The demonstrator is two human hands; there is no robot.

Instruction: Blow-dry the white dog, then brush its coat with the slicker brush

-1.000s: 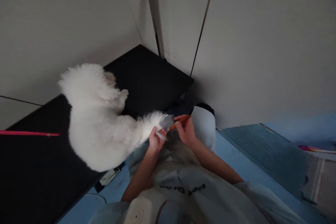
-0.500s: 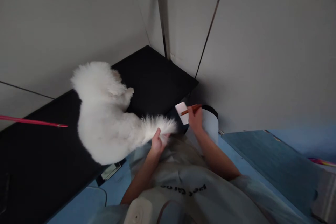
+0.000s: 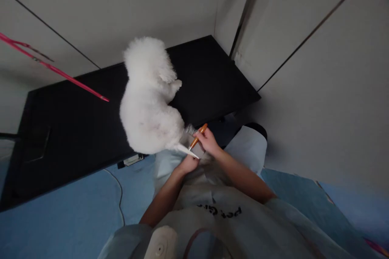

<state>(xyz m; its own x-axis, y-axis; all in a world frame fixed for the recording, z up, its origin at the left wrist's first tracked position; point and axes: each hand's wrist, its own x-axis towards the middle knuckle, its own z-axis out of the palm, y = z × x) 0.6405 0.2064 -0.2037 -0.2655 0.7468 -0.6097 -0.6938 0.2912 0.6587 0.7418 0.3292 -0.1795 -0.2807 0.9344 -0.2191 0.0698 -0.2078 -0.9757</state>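
Note:
A fluffy white dog (image 3: 148,97) sits on a black grooming table (image 3: 209,73), its head toward the wall and its rear toward me. Its tail (image 3: 185,149), drawn out thin, reaches over the near edge. My left hand (image 3: 189,164) is closed at the tail's end; its fingertips are partly hidden. In my right hand (image 3: 208,141) is a slicker brush, gripped by its orange-brown wooden handle (image 3: 199,135). The brush's pale head (image 3: 197,148) is right beside the tail, and whether its pins touch the hair I cannot tell.
A red leash (image 3: 73,81) hangs over the table's left part. Grey walls (image 3: 304,89) border the table behind and at right. A white bin with a black rim (image 3: 247,147) stands right of my arm. A cable (image 3: 120,194) runs along the blue floor (image 3: 91,206).
My right hand has brought the brush left and in to the tail. The tail, fanned out before, is now stretched narrow from my left hand. The whole view has shifted.

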